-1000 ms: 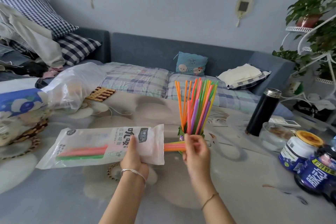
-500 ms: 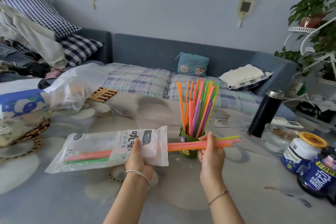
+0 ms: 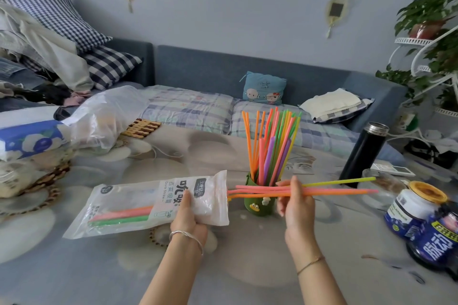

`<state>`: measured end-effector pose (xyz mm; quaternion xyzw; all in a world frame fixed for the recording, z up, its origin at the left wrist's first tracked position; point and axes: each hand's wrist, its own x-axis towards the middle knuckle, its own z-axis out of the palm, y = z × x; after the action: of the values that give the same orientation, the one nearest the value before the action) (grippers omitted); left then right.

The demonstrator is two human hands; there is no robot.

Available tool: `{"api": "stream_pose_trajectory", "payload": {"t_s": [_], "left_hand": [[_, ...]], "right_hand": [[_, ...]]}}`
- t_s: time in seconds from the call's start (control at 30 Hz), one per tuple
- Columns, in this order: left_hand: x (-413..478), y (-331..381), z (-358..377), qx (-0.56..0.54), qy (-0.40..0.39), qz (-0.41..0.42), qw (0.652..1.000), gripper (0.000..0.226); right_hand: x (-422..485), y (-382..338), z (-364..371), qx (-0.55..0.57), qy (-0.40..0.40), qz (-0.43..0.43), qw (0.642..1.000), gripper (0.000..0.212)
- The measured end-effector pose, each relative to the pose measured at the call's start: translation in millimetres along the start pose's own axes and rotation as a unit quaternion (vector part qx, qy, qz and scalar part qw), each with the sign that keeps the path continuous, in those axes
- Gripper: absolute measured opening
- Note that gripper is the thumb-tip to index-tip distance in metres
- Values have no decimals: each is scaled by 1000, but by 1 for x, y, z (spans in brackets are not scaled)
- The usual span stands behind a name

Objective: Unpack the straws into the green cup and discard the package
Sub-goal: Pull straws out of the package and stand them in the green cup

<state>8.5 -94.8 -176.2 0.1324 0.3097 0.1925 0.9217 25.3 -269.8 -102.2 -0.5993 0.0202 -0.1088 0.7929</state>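
Note:
My left hand [image 3: 188, 215] grips the white plastic straw package [image 3: 138, 203], held level above the table with its open end to the right. A pink and a green straw [image 3: 121, 216] still lie inside it. My right hand [image 3: 296, 199] pinches a small bunch of pink, orange and yellow straws [image 3: 334, 188], drawn out sideways so their tails just leave the package mouth. Behind these straws stands the green cup [image 3: 259, 205], with several coloured straws [image 3: 271, 146] upright in it.
A black flask [image 3: 363, 152], a glass bowl [image 3: 383, 189] and two blue jars [image 3: 418, 208] stand at the right. A clear plastic bag [image 3: 104, 116], a tissue pack [image 3: 29, 137] and woven coasters [image 3: 27, 193] lie at the left. A sofa runs behind the table [image 3: 247, 267].
My right hand has pulled the bunch of straws further right, almost wholly out of the package. The left hand keeps the package in place.

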Motion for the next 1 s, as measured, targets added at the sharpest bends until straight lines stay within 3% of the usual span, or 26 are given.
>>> {"api": "stream_pose_trajectory", "payload": {"t_s": [0.1, 0.23, 0.4, 0.57, 0.73, 0.83, 1.0], "left_hand": [[11, 1, -4, -8, 1, -8, 1000, 57], [12, 2, -5, -9, -4, -18, 1000, 53], [11, -2, -3, 5, 4, -19, 1000, 49], [21, -1, -5, 14, -14, -26, 999, 52], [22, 0, -6, -3, -32, -34, 999, 53], [26, 1, -8, -1, -26, -21, 999, 55], [36, 2, -14, 5, -43, -40, 998, 74]], "right_hand": [[9, -8, -8, 16, 25, -6, 1000, 41], [22, -19, -14, -17, 36, -76, 996, 44], [46, -46, -16, -93, 34, -171, 980, 47], [62, -66, -9, -231, -16, -252, 940, 45], [74, -45, 0, -401, -110, -232, 880, 58], [77, -36, 4, -468, -171, -194, 845, 48], [80, -47, 11, -447, -171, -184, 858, 44]]}}
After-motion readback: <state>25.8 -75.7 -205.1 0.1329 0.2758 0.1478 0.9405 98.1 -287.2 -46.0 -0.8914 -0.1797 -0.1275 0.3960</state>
